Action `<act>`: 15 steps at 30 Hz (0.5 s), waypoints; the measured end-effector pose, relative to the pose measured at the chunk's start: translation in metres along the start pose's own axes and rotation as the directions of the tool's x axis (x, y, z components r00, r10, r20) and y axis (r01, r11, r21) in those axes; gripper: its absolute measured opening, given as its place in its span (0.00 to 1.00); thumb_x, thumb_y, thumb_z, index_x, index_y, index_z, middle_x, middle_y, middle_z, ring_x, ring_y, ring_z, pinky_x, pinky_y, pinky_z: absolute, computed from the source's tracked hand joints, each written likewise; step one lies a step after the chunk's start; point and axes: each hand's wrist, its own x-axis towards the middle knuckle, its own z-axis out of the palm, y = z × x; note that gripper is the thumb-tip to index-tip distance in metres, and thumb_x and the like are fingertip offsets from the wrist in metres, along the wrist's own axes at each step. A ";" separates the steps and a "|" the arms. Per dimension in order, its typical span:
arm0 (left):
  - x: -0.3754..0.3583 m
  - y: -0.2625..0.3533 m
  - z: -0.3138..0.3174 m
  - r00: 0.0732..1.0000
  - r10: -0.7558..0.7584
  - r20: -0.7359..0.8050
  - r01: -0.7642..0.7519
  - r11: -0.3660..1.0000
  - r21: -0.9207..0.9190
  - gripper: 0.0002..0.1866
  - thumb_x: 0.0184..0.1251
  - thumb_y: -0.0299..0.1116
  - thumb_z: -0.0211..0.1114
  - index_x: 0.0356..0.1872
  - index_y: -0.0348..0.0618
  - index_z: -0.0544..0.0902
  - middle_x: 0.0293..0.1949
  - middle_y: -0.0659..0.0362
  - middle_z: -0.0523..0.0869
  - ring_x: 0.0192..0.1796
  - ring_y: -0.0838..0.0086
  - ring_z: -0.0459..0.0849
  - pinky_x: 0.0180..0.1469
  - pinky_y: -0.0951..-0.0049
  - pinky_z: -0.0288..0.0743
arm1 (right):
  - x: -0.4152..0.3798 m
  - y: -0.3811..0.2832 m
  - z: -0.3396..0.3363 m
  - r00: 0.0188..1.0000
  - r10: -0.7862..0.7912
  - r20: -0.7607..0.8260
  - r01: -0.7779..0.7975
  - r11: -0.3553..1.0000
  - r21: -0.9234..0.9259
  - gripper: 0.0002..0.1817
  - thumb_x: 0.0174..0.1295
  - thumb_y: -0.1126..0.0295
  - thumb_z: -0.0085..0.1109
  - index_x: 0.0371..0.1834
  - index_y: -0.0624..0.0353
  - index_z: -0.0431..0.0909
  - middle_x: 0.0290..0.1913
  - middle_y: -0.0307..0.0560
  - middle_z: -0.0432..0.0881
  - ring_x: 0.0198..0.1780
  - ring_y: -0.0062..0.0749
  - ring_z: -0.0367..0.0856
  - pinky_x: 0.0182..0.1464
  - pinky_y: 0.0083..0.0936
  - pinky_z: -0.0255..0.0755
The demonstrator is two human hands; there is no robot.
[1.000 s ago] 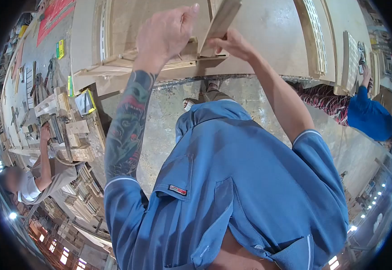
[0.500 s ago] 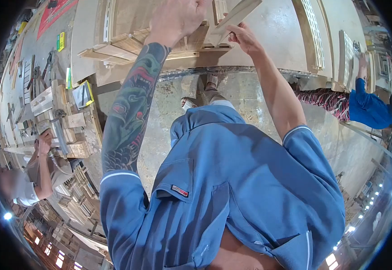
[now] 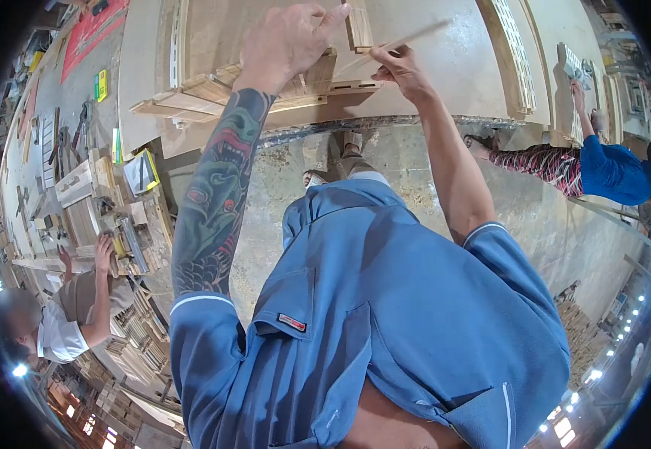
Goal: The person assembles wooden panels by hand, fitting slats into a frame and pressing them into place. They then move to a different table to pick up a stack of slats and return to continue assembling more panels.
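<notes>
In the head view, the right hand (image 3: pixel 406 72) pinches one thin wood strip (image 3: pixel 426 32) above the pale table (image 3: pixel 453 82). The left hand (image 3: pixel 284 46) curls near long wood pieces (image 3: pixel 183 102); I cannot tell if it grips. One person in blue (image 3: pixel 616 173) and one person in white (image 3: pixel 62 331) are near the gray, patchy floor (image 3: pixel 415 161).

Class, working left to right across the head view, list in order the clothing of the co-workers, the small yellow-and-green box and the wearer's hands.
White shirt, yellow-and-green box, left hand, right hand, red patterned garment, blue top.
</notes>
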 end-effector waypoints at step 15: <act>0.002 -0.001 0.000 1.000 0.011 -0.022 -0.012 0.999 -0.034 0.33 0.67 0.69 0.55 0.47 0.50 0.89 0.33 0.51 0.90 0.39 0.54 0.89 0.42 0.60 0.79 | -0.009 0.014 -0.005 0.988 -0.109 0.109 0.116 0.991 -0.061 0.16 0.65 0.68 0.68 0.52 0.64 0.81 0.41 0.45 0.87 0.40 0.29 0.85 0.44 0.26 0.82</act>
